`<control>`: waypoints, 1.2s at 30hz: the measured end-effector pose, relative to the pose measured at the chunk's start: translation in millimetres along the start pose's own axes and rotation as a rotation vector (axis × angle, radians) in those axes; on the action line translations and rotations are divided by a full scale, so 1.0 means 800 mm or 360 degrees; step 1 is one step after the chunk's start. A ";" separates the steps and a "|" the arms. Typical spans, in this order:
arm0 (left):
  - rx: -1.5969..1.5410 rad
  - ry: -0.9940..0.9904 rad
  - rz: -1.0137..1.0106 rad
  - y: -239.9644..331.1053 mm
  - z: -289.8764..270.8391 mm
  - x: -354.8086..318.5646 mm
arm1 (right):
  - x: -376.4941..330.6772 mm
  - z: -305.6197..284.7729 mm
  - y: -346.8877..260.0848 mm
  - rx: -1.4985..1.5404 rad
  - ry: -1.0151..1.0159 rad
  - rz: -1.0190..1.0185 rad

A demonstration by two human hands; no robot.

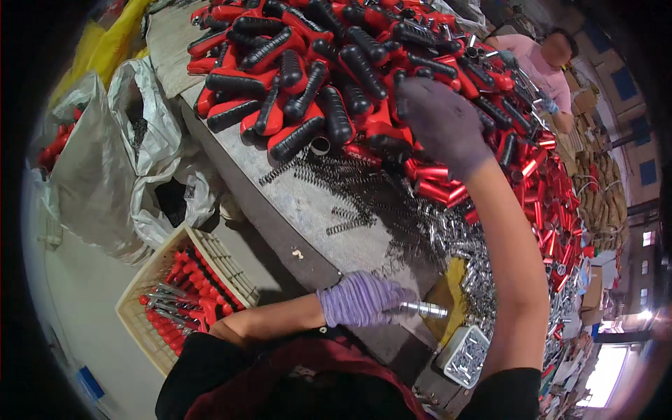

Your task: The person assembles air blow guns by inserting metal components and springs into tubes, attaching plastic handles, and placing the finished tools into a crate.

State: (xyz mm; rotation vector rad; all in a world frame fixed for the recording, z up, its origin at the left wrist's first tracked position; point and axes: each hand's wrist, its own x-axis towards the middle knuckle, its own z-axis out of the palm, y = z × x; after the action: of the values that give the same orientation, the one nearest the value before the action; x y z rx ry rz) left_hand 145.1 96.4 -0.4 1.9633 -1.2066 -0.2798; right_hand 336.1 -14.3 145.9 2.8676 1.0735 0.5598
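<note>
From the head camera, the left hand (360,299), in a purple glove, has its fingers clenched around a short shiny metal shaft (425,309) at the near edge of the grey worktop (280,203). The right hand (439,124) reaches far into the heap of red-and-black handles (308,77); whether its fingers grasp anything cannot be told. Loose springs (336,182) lie between the hands.

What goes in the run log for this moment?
left hand: grips metal rod | right hand: reaching into red-black handles | springs loose on table
</note>
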 end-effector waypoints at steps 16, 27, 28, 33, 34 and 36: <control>-0.0003 -0.0036 0.0126 -0.008 -0.008 -0.006 | 0.156 0.103 0.041 -0.0575 -0.0876 0.0240; -0.0077 -0.0162 0.0088 -0.005 0.002 -0.008 | -0.035 -0.040 0.036 0.1698 0.0702 0.1000; -0.0050 0.0004 0.0132 -0.014 0.015 -0.008 | -0.070 -0.059 0.030 0.1875 0.0822 0.1023; -0.0307 -0.0028 -0.0063 0.026 -0.007 -0.017 | -0.256 -0.135 -0.035 0.2285 0.1384 0.1033; -0.0478 0.0120 -0.0145 0.033 -0.002 -0.020 | -0.291 -0.142 -0.054 0.2484 0.1710 0.0990; -0.0690 0.0468 -0.0218 0.040 0.027 -0.026 | -0.350 -0.144 -0.099 0.2137 0.1528 0.1392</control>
State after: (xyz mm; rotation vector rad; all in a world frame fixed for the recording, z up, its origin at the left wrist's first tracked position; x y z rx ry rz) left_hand 101.8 95.2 4.3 1.6387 -0.7503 -0.2836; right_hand 51.9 -144.5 152.2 4.3132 -0.2241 2.0713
